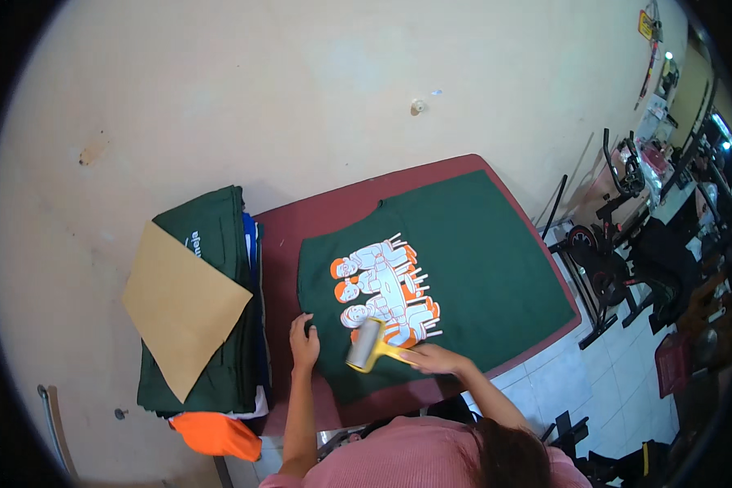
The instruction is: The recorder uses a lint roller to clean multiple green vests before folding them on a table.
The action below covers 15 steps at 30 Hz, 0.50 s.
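A dark green shirt (496,268) lies spread out, with a white and orange print (386,285) of cartoon figures seated around a table. My right hand (437,359) is closed round the yellow handle of a lint roller (369,345). The pale grey roller head is over the print's near edge; whether it presses on the cloth I cannot tell. At the shirt's left edge rests my left hand (304,346), its fingers and thumb apart, touching the hem and holding nothing.
The shirt lies on a maroon padded table (278,224) against a beige wall. A tall stack of folded green shirts (207,215) stands at left, topped by a tan cardboard sheet (185,305). Orange cloth (217,435) hangs below it. An exercise bike (614,236) stands at right.
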Each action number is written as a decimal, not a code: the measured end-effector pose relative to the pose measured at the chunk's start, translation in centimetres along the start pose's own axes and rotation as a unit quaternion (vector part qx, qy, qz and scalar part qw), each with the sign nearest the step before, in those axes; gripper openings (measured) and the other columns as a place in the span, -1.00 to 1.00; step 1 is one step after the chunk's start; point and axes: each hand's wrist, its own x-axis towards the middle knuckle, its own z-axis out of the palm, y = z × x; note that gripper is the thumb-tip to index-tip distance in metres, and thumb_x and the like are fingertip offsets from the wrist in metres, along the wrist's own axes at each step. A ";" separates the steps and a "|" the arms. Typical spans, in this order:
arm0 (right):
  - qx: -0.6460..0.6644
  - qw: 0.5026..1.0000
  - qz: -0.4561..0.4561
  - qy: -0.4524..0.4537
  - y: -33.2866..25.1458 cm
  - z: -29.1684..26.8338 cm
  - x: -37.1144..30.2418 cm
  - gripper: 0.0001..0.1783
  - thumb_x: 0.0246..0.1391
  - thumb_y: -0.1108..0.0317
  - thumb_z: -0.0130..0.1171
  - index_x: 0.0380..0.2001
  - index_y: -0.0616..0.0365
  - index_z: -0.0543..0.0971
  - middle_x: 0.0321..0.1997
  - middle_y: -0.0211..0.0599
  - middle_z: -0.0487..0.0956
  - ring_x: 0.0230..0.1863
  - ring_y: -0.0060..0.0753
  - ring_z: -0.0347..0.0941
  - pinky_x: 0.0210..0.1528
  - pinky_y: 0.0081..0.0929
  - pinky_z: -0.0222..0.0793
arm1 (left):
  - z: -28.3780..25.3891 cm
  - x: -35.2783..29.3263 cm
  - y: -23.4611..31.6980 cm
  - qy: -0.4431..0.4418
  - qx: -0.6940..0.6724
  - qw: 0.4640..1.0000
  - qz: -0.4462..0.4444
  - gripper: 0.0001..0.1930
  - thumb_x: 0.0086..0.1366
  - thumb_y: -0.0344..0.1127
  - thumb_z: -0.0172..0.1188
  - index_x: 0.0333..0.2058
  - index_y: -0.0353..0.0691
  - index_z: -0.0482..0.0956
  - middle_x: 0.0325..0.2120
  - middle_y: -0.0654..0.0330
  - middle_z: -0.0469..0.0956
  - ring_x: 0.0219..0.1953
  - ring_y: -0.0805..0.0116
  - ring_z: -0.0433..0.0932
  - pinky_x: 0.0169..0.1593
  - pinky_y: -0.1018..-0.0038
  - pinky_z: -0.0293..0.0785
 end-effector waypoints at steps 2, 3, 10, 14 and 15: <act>0.026 0.995 0.089 -0.029 1.0 -2.1 -5.4 -0.44 0.04 -0.19 -0.19 -0.62 0.12 0.38 -0.77 -0.59 0.17 -0.76 -0.70 0.01 -0.72 -0.65 -0.02 | 0.3 1.5 0.6 -0.051 0.080 0.995 -0.006 -0.59 0.00 -0.51 -0.01 -0.09 -0.22 0.33 0.02 0.02 0.22 0.05 0.03 0.19 0.09 0.30 0.10; 0.026 0.997 0.069 -0.005 3.5 -2.6 -7.7 -0.45 0.05 -0.18 -0.21 -0.56 0.11 0.43 -0.78 -0.59 0.19 -0.76 -0.73 0.03 -0.75 -0.66 -0.03 | 0.8 1.9 1.2 -0.055 0.079 0.995 0.001 -0.59 0.00 -0.51 -0.01 -0.09 -0.22 0.33 0.02 0.02 0.22 0.05 0.03 0.19 0.09 0.30 0.10; 0.122 0.963 0.240 0.027 2.1 -2.3 -14.9 -0.43 0.04 -0.19 -0.21 -0.57 0.14 0.42 -0.81 -0.53 0.20 -0.80 -0.71 0.05 -0.76 -0.70 -0.05 | 0.9 0.9 1.2 0.079 0.092 0.993 -0.004 -0.33 -0.02 -0.52 0.01 0.12 -0.15 0.05 0.17 -0.03 -0.11 0.15 -0.01 0.03 0.15 0.24 -0.02; -0.054 0.994 0.063 0.075 -0.3 -1.9 -5.7 -0.42 0.10 -0.09 -0.25 -0.63 0.23 0.40 -0.73 -0.39 0.30 -0.68 -0.57 0.19 -0.62 -0.56 0.14 | -0.1 -2.5 1.2 0.061 0.068 0.995 -0.035 -0.33 -0.01 -0.47 0.03 0.13 -0.18 0.03 0.17 -0.01 -0.10 0.18 0.02 -0.03 0.16 0.15 -0.11; -0.116 0.987 -0.005 0.112 -1.7 -1.4 -2.3 -0.32 0.07 -0.19 -0.33 -0.66 0.25 0.41 -0.72 -0.18 0.38 -0.63 -0.27 0.31 -0.51 -0.32 0.22 | -0.3 -3.6 1.2 0.056 0.072 0.994 -0.067 -0.33 0.00 -0.44 0.04 0.13 -0.20 0.02 0.17 -0.01 -0.07 0.19 0.03 -0.05 0.17 0.11 -0.15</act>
